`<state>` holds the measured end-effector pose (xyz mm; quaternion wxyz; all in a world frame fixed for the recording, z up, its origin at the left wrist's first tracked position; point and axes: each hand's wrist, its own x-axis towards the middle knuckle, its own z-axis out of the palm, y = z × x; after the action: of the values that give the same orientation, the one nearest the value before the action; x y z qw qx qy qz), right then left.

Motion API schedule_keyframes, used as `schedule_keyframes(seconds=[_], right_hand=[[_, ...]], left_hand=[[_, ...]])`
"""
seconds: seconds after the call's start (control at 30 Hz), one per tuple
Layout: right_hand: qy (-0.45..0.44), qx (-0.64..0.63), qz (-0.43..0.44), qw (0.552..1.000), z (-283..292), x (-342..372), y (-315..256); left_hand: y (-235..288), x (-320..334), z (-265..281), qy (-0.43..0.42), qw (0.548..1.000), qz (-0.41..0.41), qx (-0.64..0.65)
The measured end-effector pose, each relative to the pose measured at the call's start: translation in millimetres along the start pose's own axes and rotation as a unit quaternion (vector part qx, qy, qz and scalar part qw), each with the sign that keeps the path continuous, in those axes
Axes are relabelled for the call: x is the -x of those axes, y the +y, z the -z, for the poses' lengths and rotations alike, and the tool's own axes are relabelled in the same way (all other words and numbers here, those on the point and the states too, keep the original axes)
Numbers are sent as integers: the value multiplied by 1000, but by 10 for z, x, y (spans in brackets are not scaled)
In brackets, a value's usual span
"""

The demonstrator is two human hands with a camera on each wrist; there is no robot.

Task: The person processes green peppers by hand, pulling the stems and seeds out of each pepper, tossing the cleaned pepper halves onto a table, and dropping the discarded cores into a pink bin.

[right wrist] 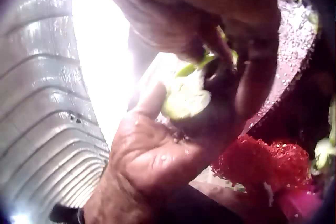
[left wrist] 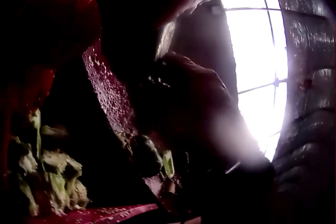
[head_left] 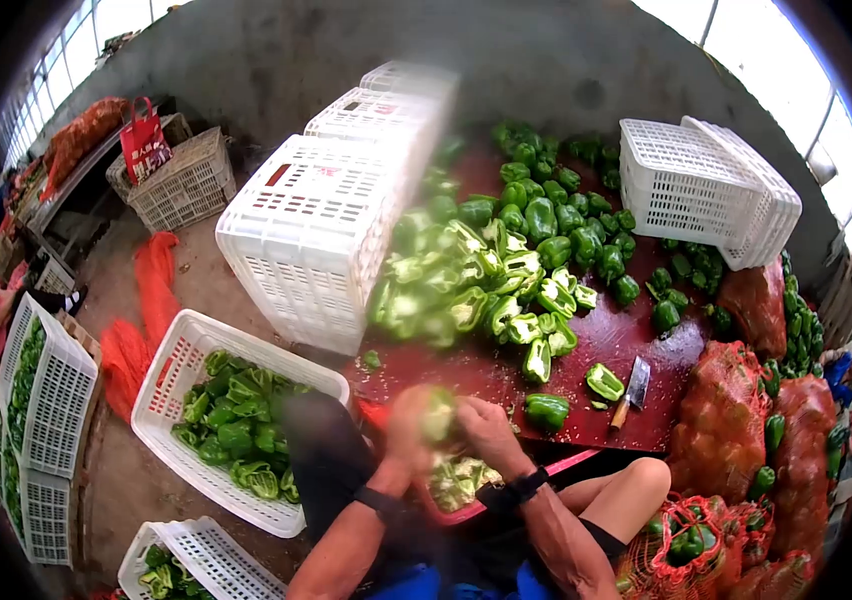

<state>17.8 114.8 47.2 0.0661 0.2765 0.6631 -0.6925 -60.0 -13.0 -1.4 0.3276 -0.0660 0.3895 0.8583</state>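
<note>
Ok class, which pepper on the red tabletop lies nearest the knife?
The cut-open pepper just left of the knife, its pale inside showing; the whole green pepper lies farther left.

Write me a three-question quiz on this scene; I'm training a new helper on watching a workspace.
1. True or false: the knife lies on the red table, its handle nearer the person than its blade.

2. What do the left hand and right hand hold between them? A) a knife; B) a pepper piece; C) a mesh bag.

3. Fill in: the white crate beside the person's left knee holds ____ peppers.

Key: 1 true; 2 B; 3 green.
</note>
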Motion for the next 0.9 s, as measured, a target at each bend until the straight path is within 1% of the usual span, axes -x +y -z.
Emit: schedule_keyframes(seconds=[0.03,0.07,0.1,0.13,0.17,0.23,0.27,0.3,0.37,0.4,0.43,0.47,0.53,0.57,0.6,0.67,0.7,0.77,0.8,0.83,0.9], right_hand=[[50,118,92,988,-35,-55,89],[102,233,180,950,-59,-98,174],[134,254,234,929,-96,-95,215],[164,275,286,903,-132,-86,260],[193,296,335,874,-153,-79,306],[122,198,237,943,-157,-37,198],[77,116,168,976,-139,22,101],[44,36,92,994,-140,113,-68],[24,-47,134,989,-172,92,-60],[15,-89,155,984,-186,113,-75],[1,-83,137,987,-156,115,-113],[9,-89,108,990,-129,145,-148],[14,-49,100,994,-79,146,-102],[0,-23,141,990,-57,3,107],[38,76,173,981,-52,-64,209],[138,148,259,944,-95,-112,313],[150,134,269,942,-104,-138,348],[163,112,250,948,-140,-142,429],[169,101,241,950,-151,-126,415],[188,140,268,934,-151,-103,390],[180,164,251,937,-134,-133,410]], left_hand=[[-62,-56,53,4,998,-39,-43],[-141,-60,116,15,986,-80,-146],[-126,-22,70,26,961,-122,-246],[-106,7,30,36,926,-163,-340],[-84,67,19,27,910,-185,-371],[-23,127,-85,17,939,-159,-305],[-13,156,-123,11,952,-144,-271],[19,166,-130,7,942,-157,-298],[56,170,-95,-38,897,-233,-373],[61,180,-110,-55,885,-258,-384],[66,190,-126,-71,871,-284,-394],[80,196,-142,-69,876,-276,-390],[126,252,-220,-73,912,-229,-331],[175,319,-273,-75,902,-217,-367],[165,342,-288,-76,874,-241,-415],[96,274,-225,-101,873,-231,-417],[115,301,-255,-103,889,-195,-401],[201,347,-324,-102,915,-128,-369],[210,339,-322,-102,911,-130,-378],[211,339,-309,-101,907,-131,-386],[177,342,-267,-99,902,-128,-401]])
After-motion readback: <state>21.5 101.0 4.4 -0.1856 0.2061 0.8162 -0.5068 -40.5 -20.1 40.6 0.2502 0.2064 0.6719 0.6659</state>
